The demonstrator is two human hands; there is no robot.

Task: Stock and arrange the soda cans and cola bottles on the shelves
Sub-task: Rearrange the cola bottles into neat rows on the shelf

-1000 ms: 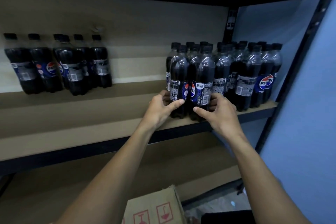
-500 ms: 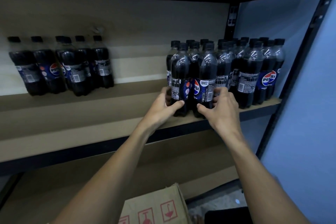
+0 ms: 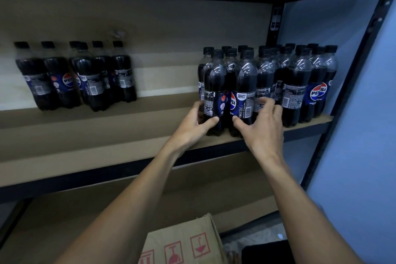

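Your left hand (image 3: 194, 123) and right hand (image 3: 262, 126) each clasp one of the front bottles (image 3: 214, 83) near the shelf (image 3: 107, 135) edge; an uneven nudge could tip them off.

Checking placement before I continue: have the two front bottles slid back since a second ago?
No. The two front bottles stand just as close to the shelf's front edge as before; only the camera has shifted.

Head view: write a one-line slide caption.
At the shelf edge, the left hand grips the left front bottle, the right hand the right front bottle.
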